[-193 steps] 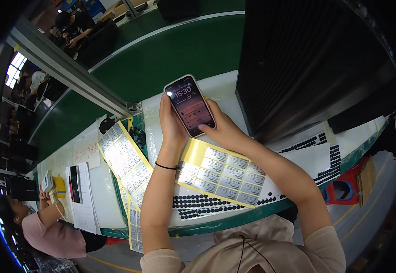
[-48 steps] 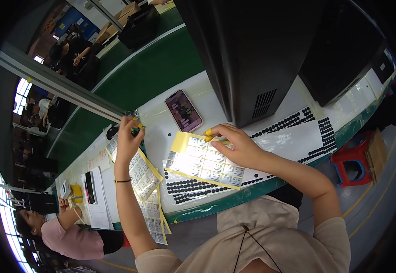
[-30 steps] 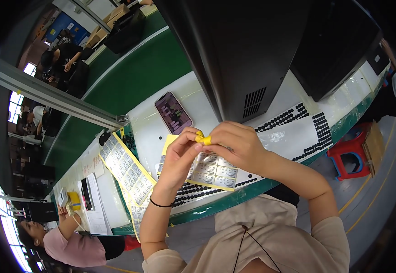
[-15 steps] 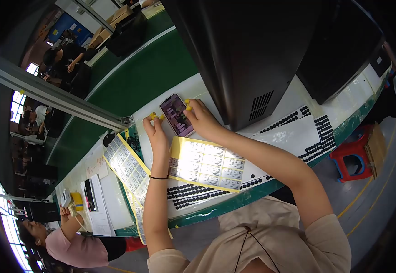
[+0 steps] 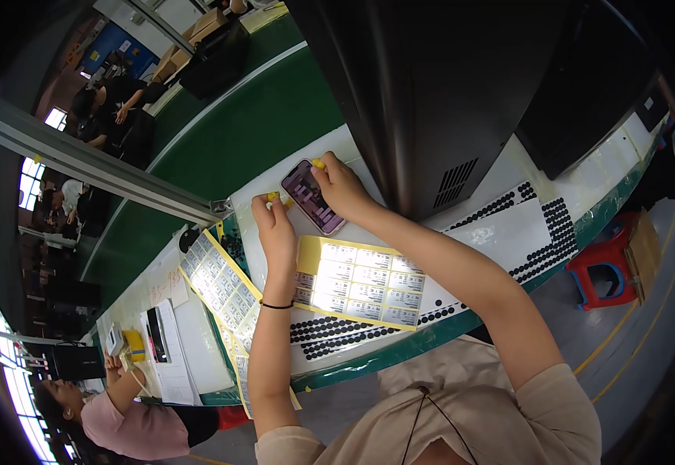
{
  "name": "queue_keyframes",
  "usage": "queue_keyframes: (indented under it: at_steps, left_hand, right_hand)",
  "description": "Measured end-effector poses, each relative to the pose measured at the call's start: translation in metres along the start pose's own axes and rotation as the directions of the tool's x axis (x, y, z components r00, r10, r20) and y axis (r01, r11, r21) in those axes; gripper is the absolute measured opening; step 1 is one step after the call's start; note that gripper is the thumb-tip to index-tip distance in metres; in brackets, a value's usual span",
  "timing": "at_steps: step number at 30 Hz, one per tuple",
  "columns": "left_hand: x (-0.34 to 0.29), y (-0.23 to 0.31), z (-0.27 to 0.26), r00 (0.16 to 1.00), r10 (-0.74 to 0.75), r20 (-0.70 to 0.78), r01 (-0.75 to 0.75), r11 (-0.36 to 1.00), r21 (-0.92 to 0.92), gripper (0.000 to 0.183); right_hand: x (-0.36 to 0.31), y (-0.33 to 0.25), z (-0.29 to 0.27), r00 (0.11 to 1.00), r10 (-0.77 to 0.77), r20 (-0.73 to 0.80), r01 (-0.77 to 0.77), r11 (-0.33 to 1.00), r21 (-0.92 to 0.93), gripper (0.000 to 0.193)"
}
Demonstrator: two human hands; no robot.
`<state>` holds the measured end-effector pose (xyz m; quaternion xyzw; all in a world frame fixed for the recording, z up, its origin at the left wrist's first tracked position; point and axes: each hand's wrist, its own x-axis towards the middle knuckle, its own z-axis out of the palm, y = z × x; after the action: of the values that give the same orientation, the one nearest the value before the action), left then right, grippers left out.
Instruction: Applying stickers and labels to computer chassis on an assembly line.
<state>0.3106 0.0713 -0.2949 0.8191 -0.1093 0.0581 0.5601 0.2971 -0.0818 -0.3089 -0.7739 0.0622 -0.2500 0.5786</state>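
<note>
A smartphone (image 5: pixel 312 198) with a lit screen lies on the white bench between my two hands. My right hand (image 5: pixel 343 188) rests on the phone's far right edge, yellow finger cots on its fingertips. My left hand (image 5: pixel 274 221) sits just left of the phone, fingertips at its near corner, also with a yellow cot. Whether either hand grips the phone is unclear. A yellow-backed sheet of white labels (image 5: pixel 360 282) lies under my forearms, nearer to me.
A large black cabinet (image 5: pixel 438 85) stands right of the phone. Sheets of black round stickers (image 5: pixel 523 232) cover the bench. More label sheets (image 5: pixel 225 287) lie at left. A seated person (image 5: pixel 120 411) works at far left. A red stool (image 5: pixel 605 267) stands on the floor.
Both hands left the label sheet, met briefly above it, then reached forward to the phone. They now sit a little further onto the phone than half a second ago.
</note>
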Motion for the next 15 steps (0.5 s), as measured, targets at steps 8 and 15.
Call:
queue_keyframes:
  at_steps: [8,15]
  left_hand:
    - [-0.01,0.009,0.004,0.999,-0.026,-0.032,0.022,0.994,-0.105,0.022]
    - [-0.006,0.014,0.005,0.999,-0.036,-0.016,0.034,0.994,-0.106,0.019]
  right_hand:
    - [-0.003,0.004,0.007,0.998,0.039,-0.042,-0.033,0.992,0.124,0.019]
    - [-0.009,0.002,0.007,0.996,0.072,-0.051,-0.063,0.985,0.161,0.023]
